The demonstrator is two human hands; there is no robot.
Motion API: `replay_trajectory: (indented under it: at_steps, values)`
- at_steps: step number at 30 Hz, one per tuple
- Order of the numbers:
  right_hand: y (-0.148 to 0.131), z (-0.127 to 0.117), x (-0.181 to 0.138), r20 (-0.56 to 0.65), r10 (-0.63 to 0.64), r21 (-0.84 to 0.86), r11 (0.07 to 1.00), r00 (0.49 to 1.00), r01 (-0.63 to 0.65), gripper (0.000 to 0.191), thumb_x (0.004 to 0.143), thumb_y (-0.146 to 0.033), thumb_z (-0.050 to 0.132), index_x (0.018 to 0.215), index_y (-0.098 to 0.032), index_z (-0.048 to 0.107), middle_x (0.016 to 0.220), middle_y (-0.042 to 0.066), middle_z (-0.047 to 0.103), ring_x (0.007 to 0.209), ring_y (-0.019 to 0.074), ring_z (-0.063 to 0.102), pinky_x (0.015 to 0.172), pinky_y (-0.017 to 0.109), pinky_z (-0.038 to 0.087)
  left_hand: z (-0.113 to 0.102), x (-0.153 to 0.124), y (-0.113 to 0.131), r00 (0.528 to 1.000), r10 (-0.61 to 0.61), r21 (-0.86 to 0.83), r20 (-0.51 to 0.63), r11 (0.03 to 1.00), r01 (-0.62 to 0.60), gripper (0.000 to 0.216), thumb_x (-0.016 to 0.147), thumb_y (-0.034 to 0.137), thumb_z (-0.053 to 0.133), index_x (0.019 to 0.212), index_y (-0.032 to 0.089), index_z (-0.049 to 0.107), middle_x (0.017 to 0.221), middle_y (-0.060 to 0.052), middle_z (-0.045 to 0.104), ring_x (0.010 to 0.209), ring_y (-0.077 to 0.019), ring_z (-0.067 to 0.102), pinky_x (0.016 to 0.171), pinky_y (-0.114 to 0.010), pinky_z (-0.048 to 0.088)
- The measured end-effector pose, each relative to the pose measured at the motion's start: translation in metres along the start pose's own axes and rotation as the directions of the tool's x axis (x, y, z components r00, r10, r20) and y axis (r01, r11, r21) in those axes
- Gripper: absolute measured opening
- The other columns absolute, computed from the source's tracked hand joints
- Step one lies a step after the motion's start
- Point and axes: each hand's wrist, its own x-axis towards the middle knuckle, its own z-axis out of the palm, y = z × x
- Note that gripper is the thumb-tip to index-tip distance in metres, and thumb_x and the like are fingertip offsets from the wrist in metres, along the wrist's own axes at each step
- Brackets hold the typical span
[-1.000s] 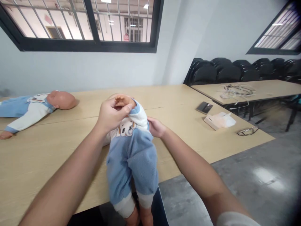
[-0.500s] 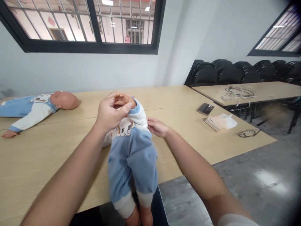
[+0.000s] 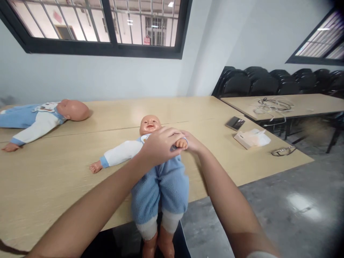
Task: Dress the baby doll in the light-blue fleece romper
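A baby doll (image 3: pixel 161 182) in a white and blue fleece outfit lies on its back, face up, its legs hanging over the table's near edge. Over its chest, my left hand (image 3: pixel 162 143) is closed around the doll's arm near the wrist; the small doll hand (image 3: pixel 181 143) pokes out past my fingers. My right hand (image 3: pixel 192 141) is at the blue cuff of the same arm, fingers closed and partly hidden behind my left hand. The doll's other arm (image 3: pixel 118 154) stretches out on the table to the left.
A second doll (image 3: pixel 48 114) in a like outfit lies at the far left of the table (image 3: pixel 67 186). To the right are a phone (image 3: pixel 235 123), a tissue pack (image 3: pixel 252 138) and glasses (image 3: pixel 283 151). Cables (image 3: pixel 274 105) lie on another table, before stacked black chairs (image 3: pixel 236 82).
The doll's held arm has come down from in front of its face toward its right-hand side. Its face and other arm now show. Both my hands have moved right and come together.
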Motion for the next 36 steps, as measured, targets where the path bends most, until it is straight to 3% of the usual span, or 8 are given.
replay_trajectory:
  at_steps: [9,14,17,21,25,28,31,36]
  values:
    - [0.001,0.012,-0.08,-0.179,0.028,0.302,0.953,0.983,0.028,0.048,0.091,-0.061,0.059,0.116,-0.021,0.069,0.122,0.008,0.072,0.122,0.0268,0.062,0.108,0.044,0.048,0.012,-0.014,0.029,0.943,0.103,-0.23,0.315,0.973,-0.029,0.05,0.091,0.032,0.069,0.138,0.02,0.058,0.144,-0.01,0.062,0.133,-0.0293,0.057,0.114,-0.045,0.045]
    - [0.001,0.003,-0.121,0.024,0.076,0.558,0.826,0.997,-0.077,0.059,0.082,-0.047,0.078,0.135,-0.027,0.062,0.142,0.008,0.064,0.124,0.0292,0.065,0.106,0.05,0.054,-0.025,-0.072,0.044,0.978,-0.125,-0.287,0.17,0.943,0.171,0.041,0.098,0.035,0.062,0.138,0.025,0.056,0.138,-0.005,0.065,0.131,-0.0232,0.056,0.116,-0.043,0.041]
    - [0.009,-0.002,-0.13,-0.1,0.116,0.565,0.824,0.988,-0.039,0.056,0.079,-0.039,0.081,0.131,-0.029,0.063,0.146,0.007,0.061,0.122,0.0262,0.066,0.11,0.05,0.052,-0.039,-0.135,0.059,0.938,-0.346,-0.213,-0.04,0.92,0.33,0.019,0.099,0.032,0.06,0.116,0.024,0.063,0.117,-0.006,0.068,0.117,-0.0232,0.06,0.106,-0.043,0.046]
    - [0.02,0.004,-0.135,-0.415,0.11,0.354,0.934,0.903,0.049,0.048,0.082,-0.043,0.076,0.124,-0.022,0.064,0.128,0.012,0.07,0.112,0.0261,0.069,0.111,0.052,0.05,-0.036,-0.213,0.089,0.859,-0.506,-0.183,-0.08,0.854,0.487,0.009,0.097,0.032,0.063,0.097,0.024,0.059,0.104,-0.005,0.064,0.105,-0.0224,0.061,0.093,-0.039,0.051]
    - [0.009,0.037,-0.169,-0.665,-0.34,-0.267,0.94,0.665,0.213,0.031,0.092,-0.038,0.062,0.116,-0.018,0.067,0.125,0.015,0.067,0.121,0.0299,0.062,0.113,0.058,0.045,-0.022,-0.247,0.114,0.855,-0.518,-0.135,0.017,0.846,0.515,0.032,0.093,0.038,0.069,0.121,0.028,0.058,0.122,-0.007,0.062,0.115,-0.0255,0.06,0.097,-0.043,0.053]
    - [-0.012,0.075,-0.202,-0.312,-0.592,-0.521,0.761,0.743,0.387,0.035,0.098,-0.029,0.054,0.131,-0.022,0.063,0.135,0.015,0.063,0.131,0.0297,0.056,0.115,0.057,0.044,-0.015,-0.246,0.119,0.832,-0.555,-0.122,0.01,0.825,0.552,0.028,0.095,0.035,0.065,0.121,0.028,0.056,0.122,-0.008,0.061,0.112,-0.0256,0.061,0.097,-0.045,0.053]
    - [-0.027,0.106,-0.212,0.091,-0.536,-0.629,0.622,0.839,0.466,0.051,0.094,-0.031,0.064,0.144,-0.026,0.057,0.154,0.012,0.052,0.152,0.0367,0.034,0.12,0.065,0.036,-0.013,-0.235,0.117,0.814,-0.581,-0.16,0.015,0.802,0.576,0.017,0.096,0.033,0.062,0.111,0.025,0.055,0.117,-0.007,0.061,0.106,-0.0248,0.062,0.092,-0.044,0.053]
    - [-0.028,0.112,-0.174,0.092,-0.526,-0.626,0.63,0.846,0.46,0.034,0.095,-0.024,0.058,0.129,-0.023,0.067,0.151,0.012,0.054,0.151,0.0325,0.037,0.12,0.061,0.039,-0.007,-0.213,0.103,0.794,-0.608,-0.258,0.013,0.765,0.59,0.012,0.1,0.031,0.055,0.11,0.024,0.053,0.114,-0.007,0.057,0.103,-0.0227,0.06,0.091,-0.041,0.054]
